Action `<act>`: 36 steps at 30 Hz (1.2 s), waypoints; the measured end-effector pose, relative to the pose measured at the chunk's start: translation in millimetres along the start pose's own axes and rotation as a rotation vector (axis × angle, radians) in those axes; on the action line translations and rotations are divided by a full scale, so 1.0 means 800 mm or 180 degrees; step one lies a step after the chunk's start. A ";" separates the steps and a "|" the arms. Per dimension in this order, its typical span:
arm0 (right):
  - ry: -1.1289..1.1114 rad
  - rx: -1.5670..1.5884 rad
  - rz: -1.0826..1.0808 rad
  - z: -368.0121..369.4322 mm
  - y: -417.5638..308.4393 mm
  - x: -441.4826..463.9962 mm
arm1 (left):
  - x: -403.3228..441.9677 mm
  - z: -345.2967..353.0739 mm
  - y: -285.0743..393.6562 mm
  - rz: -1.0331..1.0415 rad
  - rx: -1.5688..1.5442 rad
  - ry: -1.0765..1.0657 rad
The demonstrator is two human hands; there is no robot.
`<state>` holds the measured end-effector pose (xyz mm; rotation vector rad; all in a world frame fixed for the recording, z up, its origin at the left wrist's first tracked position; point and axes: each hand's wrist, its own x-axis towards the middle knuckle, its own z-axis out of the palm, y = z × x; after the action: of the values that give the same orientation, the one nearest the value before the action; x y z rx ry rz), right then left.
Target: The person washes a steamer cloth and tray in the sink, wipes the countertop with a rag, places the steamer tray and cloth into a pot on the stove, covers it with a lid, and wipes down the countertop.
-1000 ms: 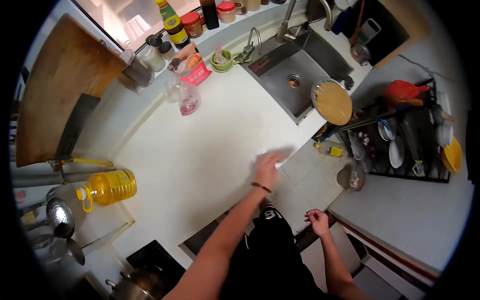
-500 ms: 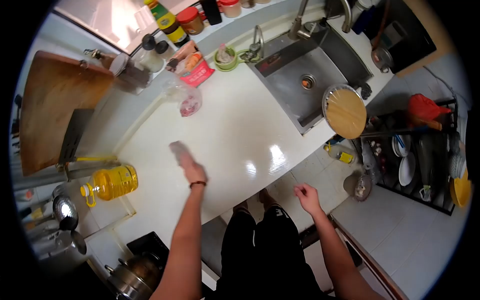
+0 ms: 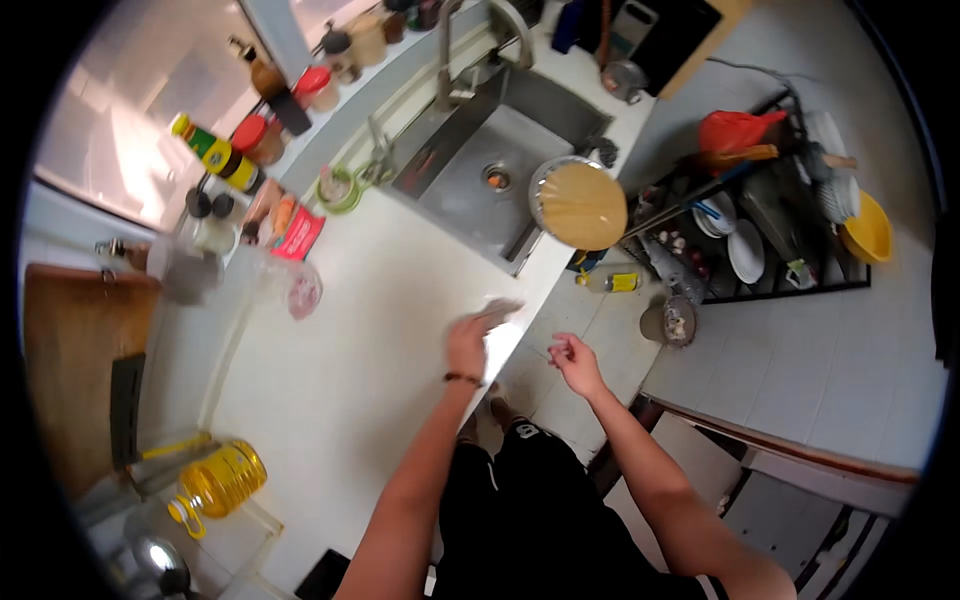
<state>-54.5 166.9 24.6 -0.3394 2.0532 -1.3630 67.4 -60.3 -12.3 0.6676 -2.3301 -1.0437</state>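
At the bottom centre of the frame, black shorts (image 3: pixel 530 510) are seen below the edge of the white counter (image 3: pixel 340 390). Near the middle of the frame, a greyish cloth (image 3: pixel 498 311) is held by the left hand (image 3: pixel 466 345), with the fingers closed on it and the cloth spread out past them over the counter, close to its right edge; the exact finger placement is blurred. A dark bracelet (image 3: pixel 462 378) is worn on the left wrist. Just to the right, the right hand (image 3: pixel 575 362) is held above the floor beyond the counter edge, its fingers loosely curled and slightly apart. At the lower left, a bottle of yellow oil (image 3: pixel 224 480) is seen lying tilted in the view. Farther up, a clear plastic bag (image 3: pixel 303 291) with pinkish contents is placed beside a pink packet (image 3: pixel 298 235), and a round, film-covered tray (image 3: pixel 583 206) is set at the right rim of the steel sink (image 3: pixel 500 165). At the right, plates (image 3: pixel 745 251) and a yellow basin (image 3: pixel 867 227) are held by a black rack (image 3: pixel 790 294). Along the ledge at the upper left, red-lidded jars (image 3: pixel 258 139) and a green-and-yellow bottle (image 3: pixel 218 155) are lined up beneath the window (image 3: pixel 140 110).
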 end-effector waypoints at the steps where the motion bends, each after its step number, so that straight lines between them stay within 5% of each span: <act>1: 0.0007 -0.0007 0.0153 -0.012 0.002 -0.013 | -0.001 -0.032 -0.012 -0.0176 0.0112 0.0048; 4: 0.0187 0.0138 0.0472 -0.032 0.019 -0.055 | -0.032 -0.083 -0.049 -0.0788 0.0420 0.0086; 10: 0.0337 0.0452 0.1074 -0.056 0.028 -0.050 | -0.032 -0.027 -0.016 -0.0586 0.0379 -0.0592; 23: 0.1351 0.1143 0.1502 -0.197 -0.027 0.270 | 0.046 0.120 0.080 -0.0769 0.0307 -0.0521; 24: 0.1264 0.1098 0.1582 -0.207 -0.015 0.301 | 0.056 0.131 0.086 -0.0887 0.0346 -0.0519; 26: 0.0726 0.2534 0.1549 -0.221 0.026 0.350 | 0.075 0.147 0.095 -0.0943 0.0473 -0.0454; 30: 0.0325 0.2103 0.1572 -0.213 0.008 0.365 | 0.106 0.174 0.120 -0.1149 0.0444 -0.0203; 33: 0.0414 0.2374 0.0893 -0.206 -0.011 0.345 | 0.116 0.184 0.126 -0.1636 0.0307 -0.0001; 36: 0.0150 0.2319 0.0536 -0.214 -0.026 0.319 | 0.113 0.177 0.106 -0.1209 0.0600 0.0603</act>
<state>-360.4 145.5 -6.9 0.1802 1.4392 -1.8925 -107.2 10.0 -7.8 1.2637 -2.2003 -0.8726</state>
